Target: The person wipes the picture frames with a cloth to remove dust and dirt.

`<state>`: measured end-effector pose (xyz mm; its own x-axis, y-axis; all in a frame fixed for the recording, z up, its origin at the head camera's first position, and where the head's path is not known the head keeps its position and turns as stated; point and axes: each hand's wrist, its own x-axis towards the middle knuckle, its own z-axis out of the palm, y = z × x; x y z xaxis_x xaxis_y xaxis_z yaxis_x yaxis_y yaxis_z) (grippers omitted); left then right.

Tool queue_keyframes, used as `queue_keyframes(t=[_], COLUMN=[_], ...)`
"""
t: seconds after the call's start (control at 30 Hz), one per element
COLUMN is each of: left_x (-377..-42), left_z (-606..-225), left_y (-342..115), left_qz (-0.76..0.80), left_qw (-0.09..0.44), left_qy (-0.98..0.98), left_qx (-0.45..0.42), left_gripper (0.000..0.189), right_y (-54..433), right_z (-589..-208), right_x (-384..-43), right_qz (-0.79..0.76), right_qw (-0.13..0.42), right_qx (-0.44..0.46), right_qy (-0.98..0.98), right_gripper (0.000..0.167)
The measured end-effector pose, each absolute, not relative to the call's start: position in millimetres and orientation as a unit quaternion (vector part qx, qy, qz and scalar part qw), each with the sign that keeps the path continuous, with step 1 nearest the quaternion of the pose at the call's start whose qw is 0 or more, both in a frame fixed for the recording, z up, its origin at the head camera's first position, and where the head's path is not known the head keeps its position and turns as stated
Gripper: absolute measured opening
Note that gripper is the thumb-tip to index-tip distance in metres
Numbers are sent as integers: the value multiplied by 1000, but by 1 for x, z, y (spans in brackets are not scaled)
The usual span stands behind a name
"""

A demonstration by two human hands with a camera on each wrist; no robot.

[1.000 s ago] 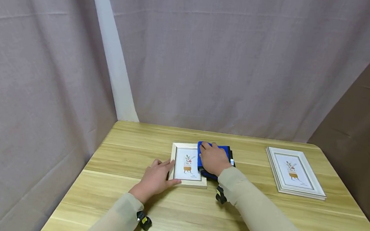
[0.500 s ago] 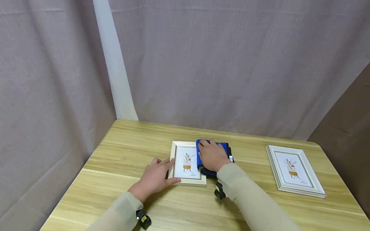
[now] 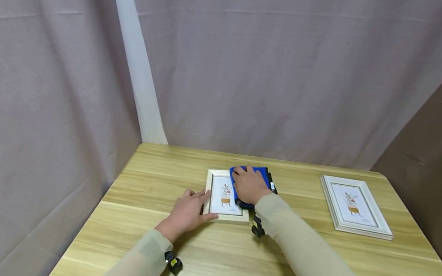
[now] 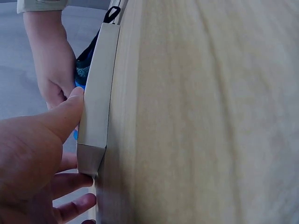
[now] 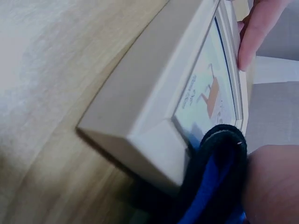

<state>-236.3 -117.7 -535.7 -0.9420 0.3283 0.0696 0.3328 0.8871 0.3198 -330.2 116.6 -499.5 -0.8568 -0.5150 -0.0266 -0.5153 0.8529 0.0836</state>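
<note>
A cream picture frame (image 3: pixel 227 218) with a potted-plant print lies on the table. My left hand (image 3: pixel 184 213) holds its near left corner, the thumb on the front edge and the fingers along the left side. The left wrist view shows the thumb of this left hand (image 4: pixel 32 149) against the frame's edge (image 4: pixel 98 88). A folded blue cloth (image 3: pixel 262 173) with black edging covers the frame's right part. On top of it, my right hand (image 3: pixel 249 185) grips and presses with bent fingers. The right wrist view shows the cloth (image 5: pixel 212 186) over the frame's corner; its fingertips are hidden there.
White picture frames (image 3: pixel 382 225), seemingly stacked, lie at the right of the wooden table (image 3: pixel 210 260). Grey curtains (image 3: pixel 269 81) hang behind the table's far edge, and a brown curtain (image 3: pixel 436 152) hangs at the right.
My right hand has slid the blue cloth slightly left across the frame, covering a little more of the print. My left hand keeps its place at the corner.
</note>
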Motion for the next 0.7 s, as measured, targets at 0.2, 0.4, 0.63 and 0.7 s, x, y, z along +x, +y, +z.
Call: queue_keyframes(t=[0.2,0.4,0.63,0.7], left_x=[-238,-239,-239,-239], left_z=[-538,-540,-540,-540], left_y=[-120,-120,-119,-118], left_qz=[-162,-162,-158,-156], left_qw=[14,18,24,24], left_qy=[-971,-971,-971,-972], left_qx=[-174,-176,-176,-176], left_gripper=[90,90,89,89], right_y=[109,102,88,84], right_z=[-495,-490,-492,-490], right_x=[-333,-336,-342,-342], right_qz=[37,29,30,29], right_qw=[24,46,49,52], right_qx=[-267,-275,-280,-281], right_qy=[963,960,958,958], right_gripper=[49,49,48,48])
